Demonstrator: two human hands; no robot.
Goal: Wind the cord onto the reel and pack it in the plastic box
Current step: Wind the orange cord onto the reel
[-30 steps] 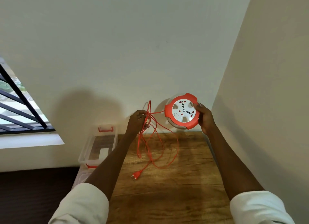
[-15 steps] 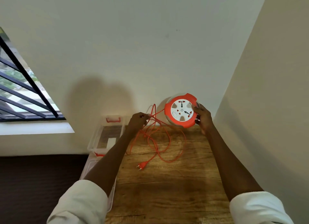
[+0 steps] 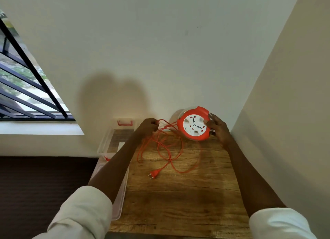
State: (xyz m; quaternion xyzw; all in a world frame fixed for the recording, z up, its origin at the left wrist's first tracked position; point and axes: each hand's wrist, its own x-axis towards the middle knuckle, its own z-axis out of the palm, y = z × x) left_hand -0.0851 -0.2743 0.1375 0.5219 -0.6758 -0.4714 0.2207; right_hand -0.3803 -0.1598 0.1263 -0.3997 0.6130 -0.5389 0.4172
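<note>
Cord sprawls tabletop, left hand pinching it, right hand gripping reel

Cord lowered — loops and plug now on table; left hand lower.

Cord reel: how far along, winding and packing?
Early. Nothing looks done: most of the orange cord lies in loose loops on the wooden table, plug free. In hand: right hand holds the reel, left hand grips cord. Left: winding, then packing into the open plastic box.

no readable text, labels or numbers
</note>
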